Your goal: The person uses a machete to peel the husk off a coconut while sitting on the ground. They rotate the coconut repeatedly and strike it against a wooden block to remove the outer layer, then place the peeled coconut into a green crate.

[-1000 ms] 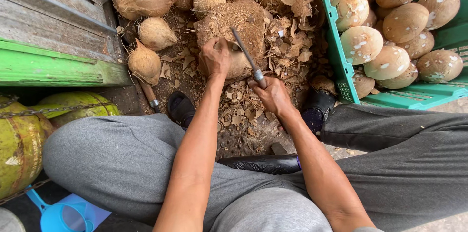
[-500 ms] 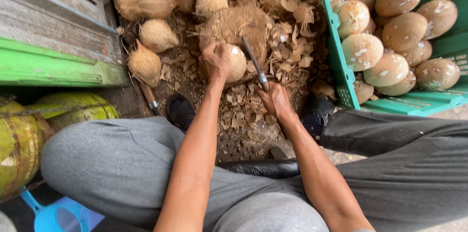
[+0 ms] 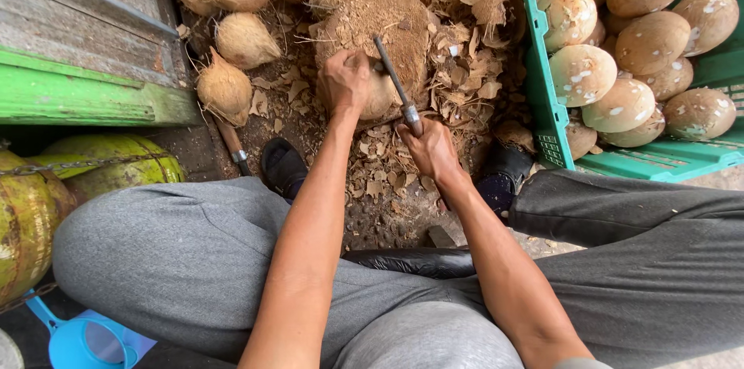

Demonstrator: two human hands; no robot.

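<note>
From the head camera, the left hand [image 3: 345, 81] is clamped over a pale, partly peeled coconut [image 3: 381, 95], fingers curled around its top, pressing it against a brown fibrous stump [image 3: 391, 24] near the middle of the frame, toward twelve o'clock. The right hand [image 3: 428, 149] sits just at four o'clock of the coconut, fist closed around the handle of a knife [image 3: 393, 82] whose dark blade slants up to eleven o'clock and meets the coconut beside the left hand's fingers.

At two o'clock stands a green plastic crate [image 3: 546, 117], filled with peeled, smooth tan coconuts [image 3: 620, 105] heaped against each other. At eleven o'clock, unpeeled hairy coconuts [image 3: 225, 90] lie loose on the ground among husk chips [image 3: 465, 67]. A green wooden plank [image 3: 85, 98] runs along nine o'clock, with green-yellow whole coconuts [image 3: 116, 171] below it at eight o'clock. A blue plastic scoop [image 3: 74, 342] shows at seven o'clock; whether it holds anything I cannot tell. Grey-trousered knees frame both arms.
</note>
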